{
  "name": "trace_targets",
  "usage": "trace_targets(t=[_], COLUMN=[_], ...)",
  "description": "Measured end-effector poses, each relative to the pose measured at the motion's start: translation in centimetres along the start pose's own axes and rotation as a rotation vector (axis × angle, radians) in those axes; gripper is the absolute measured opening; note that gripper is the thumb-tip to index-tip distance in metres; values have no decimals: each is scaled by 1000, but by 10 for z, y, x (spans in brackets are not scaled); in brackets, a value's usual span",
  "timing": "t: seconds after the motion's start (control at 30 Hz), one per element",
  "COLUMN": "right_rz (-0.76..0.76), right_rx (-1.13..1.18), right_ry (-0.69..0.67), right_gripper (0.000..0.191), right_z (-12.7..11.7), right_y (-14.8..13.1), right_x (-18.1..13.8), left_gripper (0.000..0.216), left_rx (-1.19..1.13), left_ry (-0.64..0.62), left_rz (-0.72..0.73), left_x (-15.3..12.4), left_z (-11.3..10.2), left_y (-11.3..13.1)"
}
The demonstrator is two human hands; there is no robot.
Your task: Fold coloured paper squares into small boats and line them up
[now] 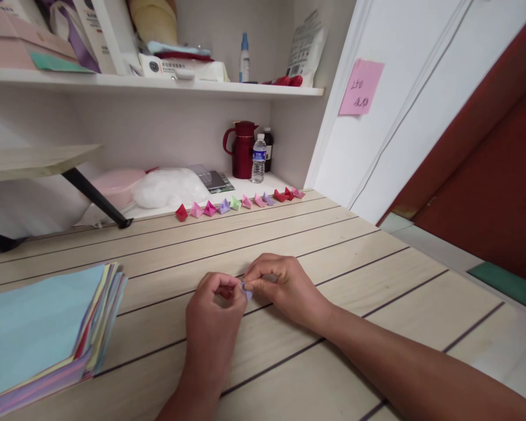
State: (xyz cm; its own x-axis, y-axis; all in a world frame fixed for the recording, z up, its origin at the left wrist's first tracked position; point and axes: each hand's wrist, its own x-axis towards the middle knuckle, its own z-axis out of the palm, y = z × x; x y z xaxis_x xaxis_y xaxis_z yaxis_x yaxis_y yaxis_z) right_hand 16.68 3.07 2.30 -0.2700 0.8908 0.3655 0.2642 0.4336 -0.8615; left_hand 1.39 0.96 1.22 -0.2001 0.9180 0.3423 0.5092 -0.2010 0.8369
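Both hands meet over the middle of the wooden table (333,257). My left hand (213,318) and my right hand (280,286) pinch a small folded purple paper piece (246,288) between their fingertips; most of it is hidden by the fingers. A row of several small folded paper shapes (241,202), red, pink, purple and green, lines the table's far edge. A stack of coloured paper sheets (39,327), light blue on top, lies at the left.
Behind the table, a recess holds a dark red jug (242,149), a water bottle (258,158), a white plastic bag (169,187) and a pink container (116,186). A shelf (158,85) above carries boxes and bottles. A pink sticky note (360,86) hangs on the white door.
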Motion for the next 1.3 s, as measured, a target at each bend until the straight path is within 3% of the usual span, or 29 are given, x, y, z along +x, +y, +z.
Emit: trace_targets(t=[0.2,0.37,0.6,0.83,1.07,1.3], right_rz=[98,182,20,-16,-21,51], right_rx=[131,173,-39,-71,-17,63], right_ry=[11,-11,9,22,-13,17], right_gripper=[9,8,9,8,14,10], right_z=[2,1,-2,-2,-3,-1], right_y=[6,7,7,6,4,5], right_x=[1,2,2,1,0,1], left_gripper=[4,4,9,9,10,10], left_rx=[-8,14,50,74,66,9], left_ry=[0,9,16,7,-15,-14], left_rz=[-49,18,161,209,189,55], left_x=[-1,-1,1,1,0,-2], left_z=[2,0,0,-1,1,3], left_y=[-1,-6,-10,-12,-12,-4])
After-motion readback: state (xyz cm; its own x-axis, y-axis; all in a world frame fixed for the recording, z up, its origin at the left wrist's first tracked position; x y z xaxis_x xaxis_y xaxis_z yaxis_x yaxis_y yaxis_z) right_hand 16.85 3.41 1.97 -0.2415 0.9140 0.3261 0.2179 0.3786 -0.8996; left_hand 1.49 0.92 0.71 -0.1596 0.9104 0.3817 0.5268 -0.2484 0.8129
